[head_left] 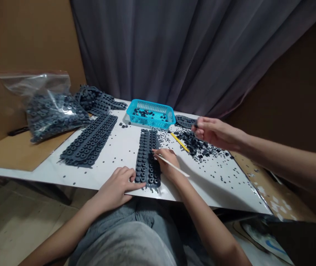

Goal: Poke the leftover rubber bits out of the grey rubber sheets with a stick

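Observation:
In front of me a dark grey rubber sheet (pixel 147 155) with rows of round raised rings lies on the white table. My left hand (pixel 119 184) rests at its near left corner, the index finger stretched onto the bottom edge and the other fingers loosely bent; it holds nothing. Closed on a thin white stick (pixel 176 168), my right hand (pixel 169 162) lies over the sheet's right side, and the stick's tip there is too small to make out. Above the right of the table, another person's hand (pixel 213 133) pinches a small black piece (pixel 196 125).
A blue basket (pixel 171 120) with black pieces stands at the back. Stacked ringed sheets (pixel 90 142) and a clear bag (pixel 55 111) of dark parts are at left. Right of my sheet lie a yellow stick (pixel 180 142), a heap of black pieces (pixel 199 146) and scattered bits.

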{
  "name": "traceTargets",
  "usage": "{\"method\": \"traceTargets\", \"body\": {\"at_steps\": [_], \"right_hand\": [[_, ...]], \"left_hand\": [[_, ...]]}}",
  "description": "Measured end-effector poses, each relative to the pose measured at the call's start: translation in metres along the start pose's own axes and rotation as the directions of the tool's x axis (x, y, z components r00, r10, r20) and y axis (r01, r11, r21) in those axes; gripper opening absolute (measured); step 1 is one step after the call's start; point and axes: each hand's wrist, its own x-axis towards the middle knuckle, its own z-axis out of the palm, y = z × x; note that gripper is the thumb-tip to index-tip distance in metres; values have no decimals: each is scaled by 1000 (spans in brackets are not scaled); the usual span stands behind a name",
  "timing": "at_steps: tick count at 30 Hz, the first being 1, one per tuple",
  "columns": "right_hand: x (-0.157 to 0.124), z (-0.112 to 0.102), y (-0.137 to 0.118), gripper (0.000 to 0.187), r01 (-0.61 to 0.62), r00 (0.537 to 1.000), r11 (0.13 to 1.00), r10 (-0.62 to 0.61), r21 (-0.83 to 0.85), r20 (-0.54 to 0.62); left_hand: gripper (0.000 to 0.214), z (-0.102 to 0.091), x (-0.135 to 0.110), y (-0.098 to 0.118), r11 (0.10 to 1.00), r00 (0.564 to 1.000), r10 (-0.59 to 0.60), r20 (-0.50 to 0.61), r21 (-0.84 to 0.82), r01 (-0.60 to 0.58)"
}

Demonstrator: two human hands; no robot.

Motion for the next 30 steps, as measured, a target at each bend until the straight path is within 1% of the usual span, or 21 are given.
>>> {"method": "traceTargets", "body": {"at_steps": [1, 3, 5, 6, 8, 10, 15, 17, 18, 19, 20, 21, 22, 24, 25, 26, 27, 28, 30], "right_hand": [[0, -1, 2, 9, -39, 999, 995, 42, 96, -33], [-3, -2, 5, 10, -99, 990, 951, 123, 294, -65], [-6, -2, 5, 12, -134, 984, 894, 170, 427, -46], [-7, -3, 4, 12, -141, 984, 877, 176, 459, -34], [-8, -3, 2, 13, -138, 985, 875, 170, 464, -27], [-8, -2, -1, 14, -142, 984, 892, 172, 430, -33], [-8, 3, -7, 14, -263, 963, 896, 266, 357, 42], [-7, -4, -12, 13, -296, 953, 890, 301, 346, 41], [-7, -14, -15, 13, -314, 947, 875, 317, 367, 54], [-6, -29, -20, 15, -334, 940, 850, 333, 408, 77], [-5, -47, -24, 18, -355, 932, 801, 341, 483, 119], [-5, -70, -29, 20, -399, 917, 712, 294, 578, 271], [-4, -93, -35, 23, -457, 882, 613, 216, 644, 420], [-2, -137, -45, 32, -476, 867, 556, 168, 681, 468], [-1, -154, -49, 34, -540, 821, 492, 129, 684, 556], [0, -167, -54, 33, -592, 781, 439, 106, 676, 615], [1, -175, -58, 32, -614, 767, 403, 97, 679, 635], [2, -179, -61, 31, -631, 754, 374, 90, 680, 651], [4, -179, -65, 29, -639, 751, 348, 92, 686, 654]], "left_hand": [[65, 0, 0, 0, 1000, 1000, 0, -2, 2, 0], [66, 1, -1, 0, 1000, 1000, 6, -8, 6, -6], [66, 1, -2, -1, 1000, 1000, 22, -19, 13, -22], [67, 1, -3, -1, 999, 999, 29, -25, 15, -29], [68, 2, -4, -2, 999, 999, 35, -33, 12, -35], [68, 3, -5, -3, 999, 999, 33, -40, 2, -33], [62, 6, -5, -7, 999, 996, 48, -77, 8, -48], [61, 8, -5, -9, 998, 994, 65, -84, 19, -63], [60, 9, -5, -10, 997, 994, 73, -85, 24, -71], [60, 10, -5, -11, 997, 993, 80, -87, 28, -78], [60, 10, -5, -11, 996, 993, 83, -88, 31, -81], [60, 10, -5, -11, 996, 993, 82, -88, 34, -80], [59, 10, -5, -11, 997, 993, 77, -89, 36, -74], [57, 9, -4, -11, 997, 994, 68, -85, 38, -65], [57, 9, -4, -10, 997, 994, 65, -85, 39, -62], [57, 8, -4, -10, 997, 994, 65, -85, 39, -61], [56, 8, -4, -10, 997, 994, 66, -86, 40, -63], [56, 8, -4, -9, 997, 994, 68, -88, 40, -65], [56, 8, -4, -9, 997, 993, 70, -93, 41, -67]]}}
